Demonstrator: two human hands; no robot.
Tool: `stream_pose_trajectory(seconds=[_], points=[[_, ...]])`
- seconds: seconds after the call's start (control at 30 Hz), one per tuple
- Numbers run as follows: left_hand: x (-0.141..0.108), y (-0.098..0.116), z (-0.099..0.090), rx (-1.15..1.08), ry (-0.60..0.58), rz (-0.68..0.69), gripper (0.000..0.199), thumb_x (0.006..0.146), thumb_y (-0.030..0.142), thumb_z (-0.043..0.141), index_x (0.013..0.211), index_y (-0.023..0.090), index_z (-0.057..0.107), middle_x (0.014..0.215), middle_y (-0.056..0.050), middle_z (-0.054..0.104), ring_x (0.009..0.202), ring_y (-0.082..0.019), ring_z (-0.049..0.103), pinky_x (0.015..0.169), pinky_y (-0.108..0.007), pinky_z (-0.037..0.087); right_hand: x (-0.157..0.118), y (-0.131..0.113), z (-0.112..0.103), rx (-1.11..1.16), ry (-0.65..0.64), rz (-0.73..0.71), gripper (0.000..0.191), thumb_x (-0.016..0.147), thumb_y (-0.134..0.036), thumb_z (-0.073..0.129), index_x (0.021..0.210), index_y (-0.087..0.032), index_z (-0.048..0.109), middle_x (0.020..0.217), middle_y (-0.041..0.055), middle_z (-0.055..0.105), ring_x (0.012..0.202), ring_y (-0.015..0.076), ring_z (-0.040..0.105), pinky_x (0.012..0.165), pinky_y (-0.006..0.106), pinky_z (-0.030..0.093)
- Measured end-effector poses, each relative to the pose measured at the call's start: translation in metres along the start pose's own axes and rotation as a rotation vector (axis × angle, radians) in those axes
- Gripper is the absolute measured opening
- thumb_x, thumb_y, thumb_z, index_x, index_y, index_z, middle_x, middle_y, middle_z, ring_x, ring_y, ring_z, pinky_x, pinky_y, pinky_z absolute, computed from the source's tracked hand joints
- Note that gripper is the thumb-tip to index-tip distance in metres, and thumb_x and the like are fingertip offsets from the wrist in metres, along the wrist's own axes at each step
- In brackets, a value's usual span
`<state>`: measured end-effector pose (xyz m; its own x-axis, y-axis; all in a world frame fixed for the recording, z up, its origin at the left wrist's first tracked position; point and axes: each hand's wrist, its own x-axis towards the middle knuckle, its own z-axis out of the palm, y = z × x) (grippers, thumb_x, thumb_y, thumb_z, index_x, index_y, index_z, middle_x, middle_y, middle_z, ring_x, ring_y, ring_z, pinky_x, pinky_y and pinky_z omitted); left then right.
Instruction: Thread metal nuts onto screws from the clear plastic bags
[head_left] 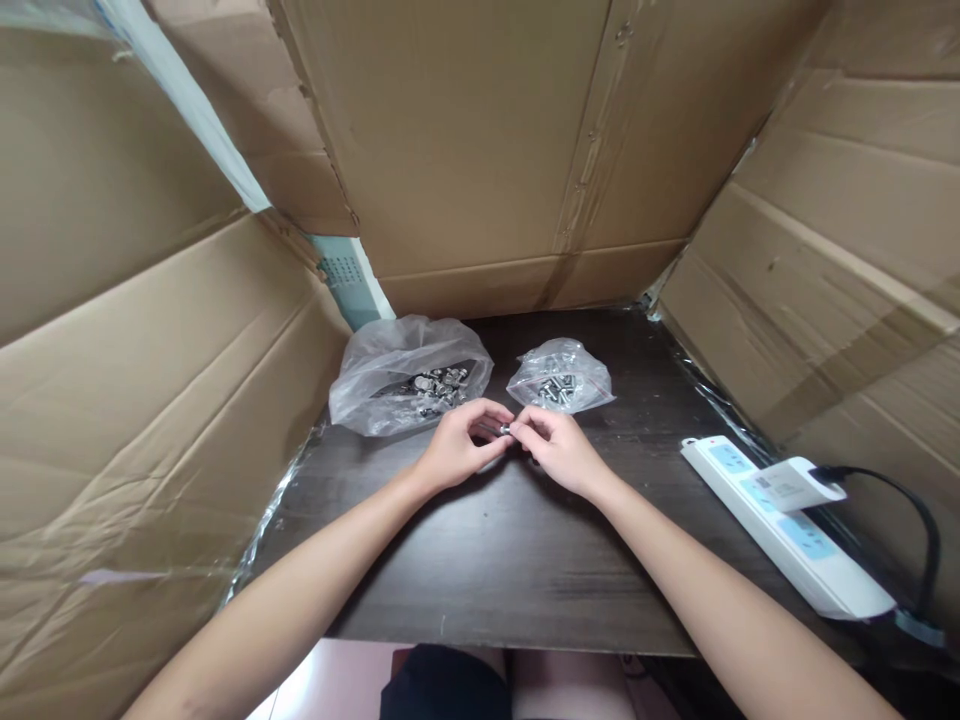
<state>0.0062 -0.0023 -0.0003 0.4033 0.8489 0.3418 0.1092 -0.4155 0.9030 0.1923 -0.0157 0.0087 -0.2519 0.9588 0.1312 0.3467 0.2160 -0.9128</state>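
Left hand (459, 446) and right hand (559, 450) pinch 1 metal piece (505, 429).

Right of small bag (591, 375): passage afforded to power strip (784, 535) | left: blocked by large bag (367, 385) | behind: walled by cardboard (480, 150)

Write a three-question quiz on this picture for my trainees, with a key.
1. True or false: the power strip lies to the right of both the left hand and the right hand.
2. What is held where the hands meet? (a) cable (b) small metal part (c) screwdriver
3. Fill in: the larger plastic bag lies to the ____ of the smaller plastic bag.
Key: 1 true; 2 b; 3 left.
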Motion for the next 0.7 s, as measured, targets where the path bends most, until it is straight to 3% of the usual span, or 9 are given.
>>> stream_pose_trajectory(seconds=[0.13, 0.33, 0.53, 0.7], points=[[-0.0007, 0.0013, 0.0005, -0.001, -0.015, 0.008, 0.023, 0.083, 0.019, 0.074, 0.104, 0.014, 0.066, 0.101, -0.008, 0.072, 0.088, -0.017, 0.071, 0.078, -0.027, 0.061, 0.0, -0.0027, -0.0017, -0.04, 0.015, -0.018, 0.039, 0.092, -0.042, 0.05, 0.06, -0.021, 0.05, 0.056, -0.0021, 0.048, 0.054, 0.0134, 0.041, 0.055, 0.028, 0.032], [-0.0007, 0.0007, 0.0005, 0.004, -0.005, 0.001, 0.024, 0.083, 0.019, 0.074, 0.105, 0.015, 0.065, 0.102, -0.009, 0.072, 0.088, -0.017, 0.071, 0.077, -0.027, 0.06, -0.0003, -0.0012, -0.002, -0.005, -0.017, -0.002, 0.026, 0.086, -0.039, 0.057, 0.068, -0.021, 0.057, 0.063, -0.001, 0.054, 0.058, 0.0146, 0.046, 0.058, 0.029, 0.036], [-0.0006, -0.0008, 0.0009, -0.007, -0.007, -0.001, 0.027, 0.082, 0.019, 0.076, 0.106, 0.015, 0.065, 0.101, -0.009, 0.073, 0.087, -0.017, 0.071, 0.078, -0.027, 0.06, -0.0003, -0.0008, -0.0016, -0.03, 0.008, -0.004, 0.036, 0.092, -0.042, 0.052, 0.063, -0.021, 0.051, 0.057, -0.0028, 0.046, 0.053, 0.0131, 0.04, 0.056, 0.028, 0.032], [-0.0004, -0.001, 0.0011, -0.005, 0.007, 0.008, 0.025, 0.083, 0.019, 0.075, 0.105, 0.014, 0.065, 0.1, -0.009, 0.073, 0.086, -0.016, 0.071, 0.076, -0.025, 0.06, 0.0001, 0.0, -0.0012, 0.037, -0.006, 0.015, 0.026, 0.091, -0.043, 0.055, 0.081, -0.02, 0.06, 0.067, -0.0009, 0.058, 0.059, 0.0142, 0.049, 0.058, 0.028, 0.038]])
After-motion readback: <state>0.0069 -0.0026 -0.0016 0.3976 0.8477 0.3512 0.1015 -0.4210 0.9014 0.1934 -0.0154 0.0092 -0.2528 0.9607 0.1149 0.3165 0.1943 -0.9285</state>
